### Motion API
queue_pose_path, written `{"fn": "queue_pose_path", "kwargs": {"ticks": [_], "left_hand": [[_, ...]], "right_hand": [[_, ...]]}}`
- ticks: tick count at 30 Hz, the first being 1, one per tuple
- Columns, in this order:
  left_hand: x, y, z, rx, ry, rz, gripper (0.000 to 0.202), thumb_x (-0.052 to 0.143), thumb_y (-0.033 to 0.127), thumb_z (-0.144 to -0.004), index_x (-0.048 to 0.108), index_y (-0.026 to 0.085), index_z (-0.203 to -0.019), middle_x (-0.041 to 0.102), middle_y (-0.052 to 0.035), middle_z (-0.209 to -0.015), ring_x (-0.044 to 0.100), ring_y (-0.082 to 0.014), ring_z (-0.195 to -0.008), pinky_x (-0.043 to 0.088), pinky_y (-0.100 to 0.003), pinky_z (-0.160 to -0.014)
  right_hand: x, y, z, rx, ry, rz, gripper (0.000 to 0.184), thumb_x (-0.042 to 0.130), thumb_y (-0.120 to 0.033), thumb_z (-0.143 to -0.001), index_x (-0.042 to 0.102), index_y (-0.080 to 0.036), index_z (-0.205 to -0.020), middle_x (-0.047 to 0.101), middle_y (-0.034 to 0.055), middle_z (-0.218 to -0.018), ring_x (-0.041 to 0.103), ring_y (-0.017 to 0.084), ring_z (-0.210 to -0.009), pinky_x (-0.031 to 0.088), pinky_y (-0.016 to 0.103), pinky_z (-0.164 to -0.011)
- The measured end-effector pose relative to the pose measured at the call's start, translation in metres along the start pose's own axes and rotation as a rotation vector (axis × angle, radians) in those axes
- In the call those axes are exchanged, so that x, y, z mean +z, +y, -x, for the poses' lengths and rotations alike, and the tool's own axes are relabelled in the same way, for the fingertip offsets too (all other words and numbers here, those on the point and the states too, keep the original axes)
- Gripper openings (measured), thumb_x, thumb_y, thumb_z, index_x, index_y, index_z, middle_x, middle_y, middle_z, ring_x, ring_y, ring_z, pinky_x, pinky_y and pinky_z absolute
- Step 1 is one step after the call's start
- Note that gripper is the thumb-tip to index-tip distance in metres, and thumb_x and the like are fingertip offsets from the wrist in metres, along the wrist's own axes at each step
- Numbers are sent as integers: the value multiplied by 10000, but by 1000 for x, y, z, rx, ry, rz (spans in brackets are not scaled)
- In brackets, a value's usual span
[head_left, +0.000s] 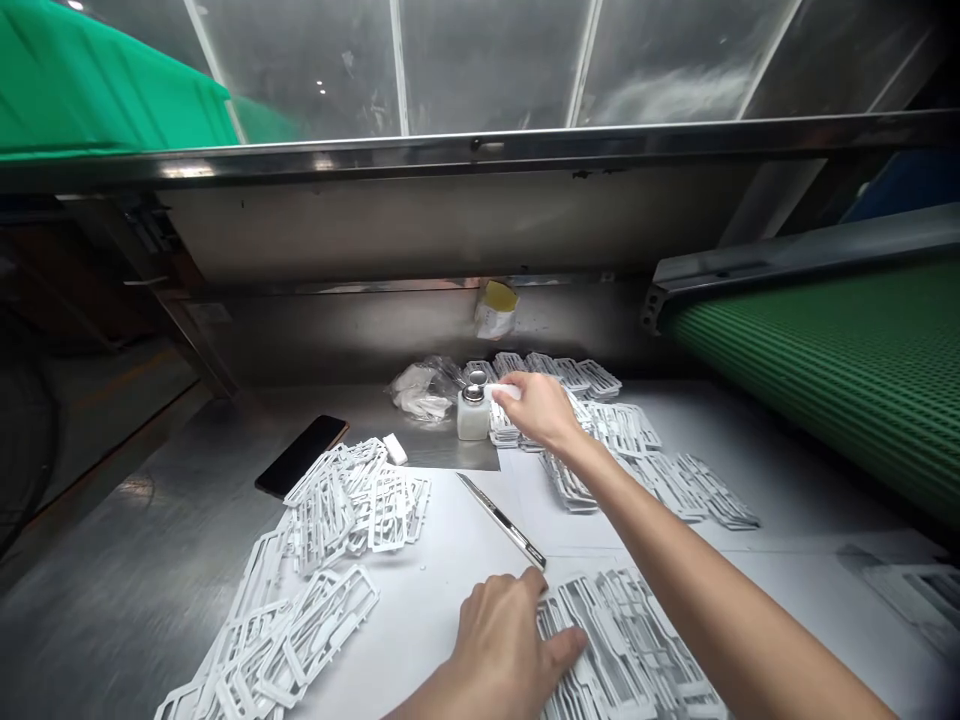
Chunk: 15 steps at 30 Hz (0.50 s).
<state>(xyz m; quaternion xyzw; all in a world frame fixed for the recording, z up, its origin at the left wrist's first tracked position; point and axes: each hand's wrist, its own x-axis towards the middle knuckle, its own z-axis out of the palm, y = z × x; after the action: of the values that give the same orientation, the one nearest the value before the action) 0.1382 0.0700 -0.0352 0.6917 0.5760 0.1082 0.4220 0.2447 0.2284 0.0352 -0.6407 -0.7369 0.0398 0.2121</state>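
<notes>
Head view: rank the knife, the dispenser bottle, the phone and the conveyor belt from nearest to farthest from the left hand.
1. Knife, just beyond the left hand.
2. Phone, far left on the steel.
3. Dispenser bottle, straight ahead, under the right hand.
4. Conveyor belt, far right.
Phone and bottle are close to call.

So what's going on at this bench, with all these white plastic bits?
A person is working at a metal table strewn with white plastic frames. Their right hand reaches out, holding a small white pad beside the top of a little dispenser bottle. Their left hand rests flat on a stack of grey frames close by. A thin metal blade, a dark phone and a pile of white frames lie between.
</notes>
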Motion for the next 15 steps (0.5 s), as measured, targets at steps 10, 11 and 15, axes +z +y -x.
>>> {"fn": "queue_pose_path", "kwargs": {"ticks": [10, 11, 15], "left_hand": [[4, -6, 18, 13, 204, 425, 336, 668, 446, -613, 599, 248, -876, 487, -40, -953, 468, -248, -939, 337, -334, -804], [2, -10, 19, 30, 207, 573, 287, 687, 418, -601, 572, 223, -777, 493, -24, -878, 483, -222, -888, 350, -311, -775], [-7, -27, 26, -23, 61, 1011, 331, 639, 428, -650, 393, 211, -694, 512, 35, -634, 531, -133, -514, 370, -236, -469]], "right_hand": [[-25, 5, 44, 45, 76, -234, 202, 592, -341, -847, 613, -159, -930, 613, -5, -818, 585, 174, -758, 459, 367, -741], [-30, 4, 53, 64, 75, -263, 216, 596, -363, -839, 622, -166, -922, 613, -16, -770, 583, 166, -707, 463, 347, -706], [-45, 5, 110, 163, 42, -338, 315, 523, -552, -801, 654, -293, -923, 617, -15, -662, 558, 160, -572, 424, 263, -526]]}}
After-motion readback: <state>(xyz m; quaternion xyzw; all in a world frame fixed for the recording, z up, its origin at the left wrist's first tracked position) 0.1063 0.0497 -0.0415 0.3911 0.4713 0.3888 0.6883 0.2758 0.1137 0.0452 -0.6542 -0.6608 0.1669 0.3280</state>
